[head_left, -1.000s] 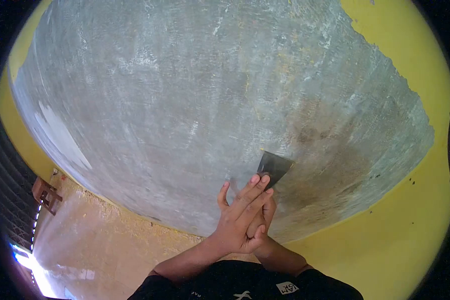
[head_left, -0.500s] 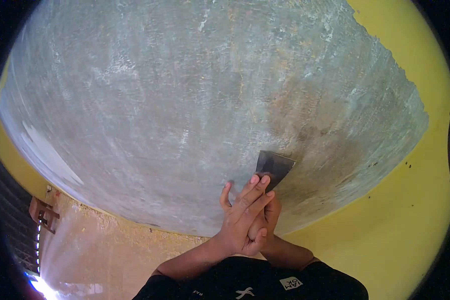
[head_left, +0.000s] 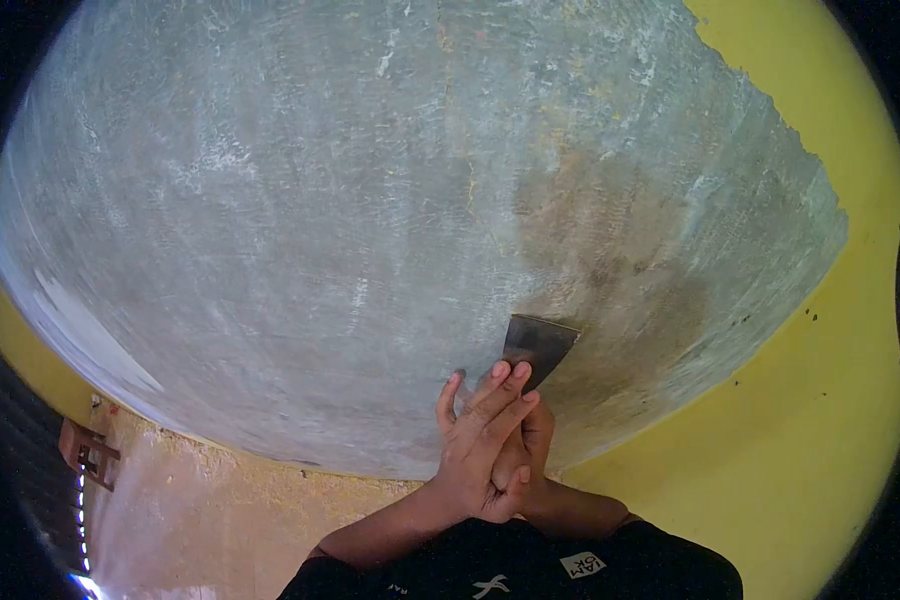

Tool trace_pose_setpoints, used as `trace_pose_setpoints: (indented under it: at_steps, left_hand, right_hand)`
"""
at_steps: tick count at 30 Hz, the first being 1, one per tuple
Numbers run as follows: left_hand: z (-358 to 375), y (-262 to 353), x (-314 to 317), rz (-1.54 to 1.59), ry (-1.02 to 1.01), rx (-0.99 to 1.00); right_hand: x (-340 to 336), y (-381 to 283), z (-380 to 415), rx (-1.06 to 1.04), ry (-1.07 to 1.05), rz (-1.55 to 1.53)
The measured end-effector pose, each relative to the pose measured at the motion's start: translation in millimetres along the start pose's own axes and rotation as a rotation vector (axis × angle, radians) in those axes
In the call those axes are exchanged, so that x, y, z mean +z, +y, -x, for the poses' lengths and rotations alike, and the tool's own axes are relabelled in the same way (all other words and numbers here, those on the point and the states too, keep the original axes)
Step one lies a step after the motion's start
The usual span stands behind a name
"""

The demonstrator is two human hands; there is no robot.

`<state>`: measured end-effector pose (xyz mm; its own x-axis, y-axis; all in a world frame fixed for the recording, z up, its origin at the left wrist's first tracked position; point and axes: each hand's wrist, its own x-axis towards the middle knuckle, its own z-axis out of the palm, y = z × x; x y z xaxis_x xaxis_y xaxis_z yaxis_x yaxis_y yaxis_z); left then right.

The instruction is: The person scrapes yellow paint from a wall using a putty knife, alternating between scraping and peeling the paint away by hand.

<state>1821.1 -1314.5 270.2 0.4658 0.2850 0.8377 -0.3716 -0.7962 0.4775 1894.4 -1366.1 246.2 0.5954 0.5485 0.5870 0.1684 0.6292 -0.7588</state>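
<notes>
Patchy grey wall (head_left: 300, 220) rises above a floor (head_left: 210, 500) with crumbs along its edge, near a wooden stool (head_left: 88, 452). Both hands are together at the scraper (head_left: 540, 347): the right hand (head_left: 537, 440) closed around it, the left hand (head_left: 475, 445) laid over, fingers spread, fingertips on the blade, which meets the wall.

The view has tilted since before: left of the hands (head_left: 482, 452), the stool (head_left: 86, 450) and light (head_left: 90, 586) sit lower; right, the grey patch's (head_left: 320, 200) tip is higher. The scraper's (head_left: 540, 348) edge looks more level.
</notes>
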Motion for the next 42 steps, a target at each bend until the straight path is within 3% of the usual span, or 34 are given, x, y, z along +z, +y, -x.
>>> trace_pose_setpoints:
  at_steps: [5,7,8,10,12,13,14,15,16,18,20,24,26,27,29,30,31,33,34,36,37,39,41,42]
  left_hand:
    - [-11,2,-9,-0.042,-0.085,0.001]
    - [-15,6,-13,-0.064,-0.105,0.002]
    - [-16,7,-15,-0.08,-0.108,0.023]
    - [-16,8,-16,-0.099,-0.111,0.051]
    - [-4,13,-11,0.082,0.101,0.057]
    - [10,8,-5,0.081,0.101,0.073]
    - [32,-1,6,0.22,0.202,-0.033]
    - [49,-6,13,0.358,0.301,-0.141]
    - [58,-4,18,0.353,0.304,-0.124]
    - [71,0,30,0.372,0.252,-0.506]
    - [86,-6,44,0.322,0.194,-0.481]
    - [77,7,59,0.313,0.142,-0.346]
    - [65,12,64,0.29,0.194,-0.182]
    - [51,19,62,0.275,0.203,-0.176]
    - [20,32,56,0.175,0.186,-0.089]
    - [10,36,58,0.294,0.211,-0.086]
    - [1,42,58,0.272,0.241,-0.092]
    - [-15,54,59,0.041,0.279,0.007]
    - [-23,56,59,0.026,0.306,-0.003]
    - [-39,59,59,-0.039,0.245,0.056]
    - [-49,64,56,-0.037,0.243,0.047]
    - [-73,78,48,-0.027,0.222,0.14]
    - [-102,94,36,-0.003,0.215,0.153]
    - [-115,103,28,0.013,0.201,0.177]
  right_hand:
    - [7,-11,-6,0.068,0.125,0.24]
    - [25,-10,-8,0.125,0.286,-0.092]
    - [24,-10,-6,0.12,0.285,-0.095]
    - [12,-3,7,0.113,0.152,-0.034]
    - [-7,8,28,0.102,0.022,0.032]
    - [-17,14,36,0.088,-0.045,0.064]
    - [-28,23,46,0.067,-0.048,0.061]
    - [-41,34,61,0.211,-0.188,0.059]
    - [-53,40,72,0.358,-0.33,0.059]
    - [-69,25,82,0.606,-0.25,0.029]
    - [-101,39,108,0.825,-0.222,0.045]
    - [-133,26,130,0.812,-0.183,-0.011]
    - [-140,29,134,0.593,-0.318,0.24]
    - [-133,15,128,0.587,-0.335,0.233]
    - [-121,-15,120,0.08,-0.08,0.264]
    - [-140,13,129,-0.107,-0.022,0.405]
    - [-152,4,128,-0.101,-0.057,0.393]
    - [-171,-25,114,-0.152,-0.389,0.749]
    - [-164,-48,102,-0.152,-0.422,0.743]
    - [-137,-97,74,-0.518,-0.205,0.649]
    - [-142,-104,65,-0.509,-0.206,0.651]
    - [-161,-115,46,-0.588,-0.438,0.811]
    - [-146,-138,2,-0.871,-0.305,0.725]
    - [-144,-149,-12,-0.891,-0.327,0.811]
